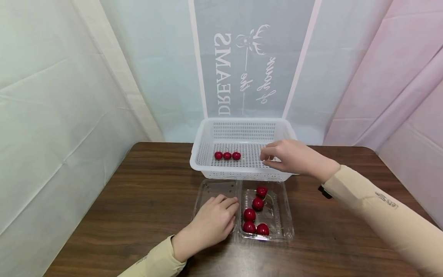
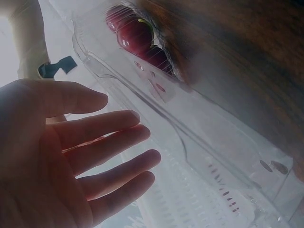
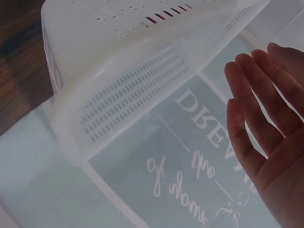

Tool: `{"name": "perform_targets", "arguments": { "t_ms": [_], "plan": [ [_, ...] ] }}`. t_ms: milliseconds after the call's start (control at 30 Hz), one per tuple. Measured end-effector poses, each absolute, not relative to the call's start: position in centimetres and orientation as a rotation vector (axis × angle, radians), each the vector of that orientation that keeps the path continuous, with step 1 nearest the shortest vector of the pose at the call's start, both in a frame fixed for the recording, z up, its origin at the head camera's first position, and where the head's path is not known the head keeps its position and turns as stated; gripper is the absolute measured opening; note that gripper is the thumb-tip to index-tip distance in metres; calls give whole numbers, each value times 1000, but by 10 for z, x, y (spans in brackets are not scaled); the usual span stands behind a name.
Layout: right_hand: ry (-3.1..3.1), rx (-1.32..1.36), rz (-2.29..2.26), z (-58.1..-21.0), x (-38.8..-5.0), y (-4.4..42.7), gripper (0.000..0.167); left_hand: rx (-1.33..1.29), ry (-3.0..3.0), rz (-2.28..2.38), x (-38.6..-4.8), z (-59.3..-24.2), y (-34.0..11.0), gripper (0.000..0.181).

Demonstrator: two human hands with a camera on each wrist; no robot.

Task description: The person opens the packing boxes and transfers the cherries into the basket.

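Note:
Inside the white plastic basket (image 1: 197,154), three red cherries (image 1: 227,156) sit in a row toward the left. My right hand (image 1: 288,156) is over the basket's right part, fingers loosely bent. No cherry shows in its fingers in the right wrist view, where the hand (image 3: 270,109) appears relaxed beside the basket (image 3: 95,90). In front of the basket lies an opened clear plastic clamshell box (image 1: 288,223). Several cherries (image 1: 257,204) lie in its right half. Over its left half, the lid (image 1: 216,186), my left hand (image 1: 211,221) rests with relaxed fingers, holding nothing.
The basket and box are on a dark brown wooden table (image 1: 145,204). A grey-white cloth with printed lettering (image 1: 223,73) hangs behind the basket. Pale fabric walls (image 1: 69,96) enclose the left and right sides.

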State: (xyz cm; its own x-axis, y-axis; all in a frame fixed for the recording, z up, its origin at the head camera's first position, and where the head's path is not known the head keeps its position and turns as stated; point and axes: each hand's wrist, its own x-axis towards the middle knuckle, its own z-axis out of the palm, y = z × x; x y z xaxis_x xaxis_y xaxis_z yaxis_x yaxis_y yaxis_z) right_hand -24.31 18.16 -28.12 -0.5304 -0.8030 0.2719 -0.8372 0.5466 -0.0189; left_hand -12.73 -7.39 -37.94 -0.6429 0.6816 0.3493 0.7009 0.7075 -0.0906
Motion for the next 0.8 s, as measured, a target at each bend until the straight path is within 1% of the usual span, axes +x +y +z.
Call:
{"name": "perform_targets", "arguments": {
  "t_ms": [200, 433, 800],
  "plan": [
    [-2532, 1372, 236, -285, -231, 186, 6, -1076, -2566, -74, -127, -381, -73, 26],
    [-2519, 1368, 239, -289, -218, 189, 10, -1072, -2573, -76, -127, -380, -73, 26],
    [-2544, 1358, 269, -302, -204, 191, 10, -1072, -2575, -68, -126, -376, -73, 26]
  ]
}}
